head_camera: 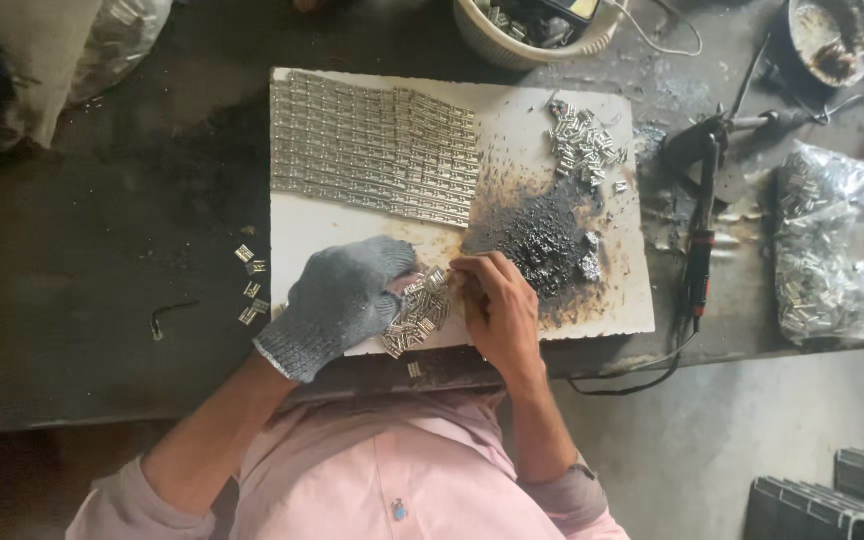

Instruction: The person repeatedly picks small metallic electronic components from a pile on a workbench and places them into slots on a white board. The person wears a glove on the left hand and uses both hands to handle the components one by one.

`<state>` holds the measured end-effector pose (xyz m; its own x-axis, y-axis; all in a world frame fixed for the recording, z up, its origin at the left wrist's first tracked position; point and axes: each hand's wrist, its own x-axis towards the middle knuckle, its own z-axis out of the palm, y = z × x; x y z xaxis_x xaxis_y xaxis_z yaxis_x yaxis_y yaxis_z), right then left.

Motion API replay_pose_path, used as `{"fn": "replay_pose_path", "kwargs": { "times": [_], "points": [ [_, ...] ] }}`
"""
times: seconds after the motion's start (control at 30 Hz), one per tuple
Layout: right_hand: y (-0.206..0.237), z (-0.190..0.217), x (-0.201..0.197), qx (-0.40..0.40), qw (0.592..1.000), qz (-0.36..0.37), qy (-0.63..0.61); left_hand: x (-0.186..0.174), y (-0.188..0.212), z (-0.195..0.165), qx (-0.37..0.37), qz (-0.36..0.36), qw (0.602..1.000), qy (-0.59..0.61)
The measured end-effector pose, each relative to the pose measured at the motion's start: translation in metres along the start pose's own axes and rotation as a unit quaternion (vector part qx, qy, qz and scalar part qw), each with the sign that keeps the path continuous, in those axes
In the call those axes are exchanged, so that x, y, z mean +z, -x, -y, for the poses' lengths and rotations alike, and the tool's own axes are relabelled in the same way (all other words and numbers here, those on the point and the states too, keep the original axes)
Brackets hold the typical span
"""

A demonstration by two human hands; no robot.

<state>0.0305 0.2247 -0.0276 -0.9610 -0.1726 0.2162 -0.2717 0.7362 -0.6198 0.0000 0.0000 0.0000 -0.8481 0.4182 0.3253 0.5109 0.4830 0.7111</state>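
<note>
Left hand (344, 300): gloved in grey knit, palm down on the near edge of the white board (302, 235), fingers curled loosely over a heap of small metal clips (418, 312), touching it.

Right hand (497, 305): bare, fingers pinched narrow at the top of the same heap; whether a clip sits between the fingertips we cannot tell.

Board, on our dark table (102, 260): carries a flat sheet of clips laid in rows (377, 145), a loose clip pile (584, 140) at its far right, and a scorched patch with dark residue (542, 240).

Containers: a clear bag of clips (827, 250) at our right; a pale basket (532, 30) holding mixed parts; a dark bowl (832, 35), contents unclear.

A soldering iron (700, 230) lies beside the board.
</note>
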Motion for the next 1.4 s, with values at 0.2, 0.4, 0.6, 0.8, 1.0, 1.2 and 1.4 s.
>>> {"fn": "replay_pose_path", "kwargs": {
  "times": [0.2,0.4,0.6,0.8,1.0,1.2,1.4],
  "points": [
    [0.015,-0.014,0.007,-0.017,0.999,-0.026,-0.03,0.004,0.025,0.006,-0.002,-0.08,0.995,-0.054],
    [0.018,-0.019,0.008,-0.045,0.997,-0.043,-0.035,-0.011,0.036,0.006,-0.011,-0.13,0.988,-0.076],
    [0.016,-0.02,0.014,-0.019,0.996,-0.067,-0.062,-0.035,0.058,0.016,-0.037,-0.138,0.983,-0.114],
    [0.004,-0.014,0.014,-0.017,0.997,-0.08,0.011,-0.046,0.06,0.034,-0.071,-0.166,0.975,-0.13],
    [-0.029,0.024,0.031,-0.06,0.996,-0.061,-0.015,-0.052,0.047,0.067,-0.059,-0.148,0.974,-0.162],
    [-0.079,0.061,0.085,-0.152,0.986,0.046,0.055,-0.058,0.045,0.093,-0.061,-0.142,0.979,-0.132],
    [-0.1,0.08,0.12,-0.146,0.983,0.086,0.073,-0.057,0.049,0.113,-0.118,-0.204,0.969,-0.072]
  ]
}}
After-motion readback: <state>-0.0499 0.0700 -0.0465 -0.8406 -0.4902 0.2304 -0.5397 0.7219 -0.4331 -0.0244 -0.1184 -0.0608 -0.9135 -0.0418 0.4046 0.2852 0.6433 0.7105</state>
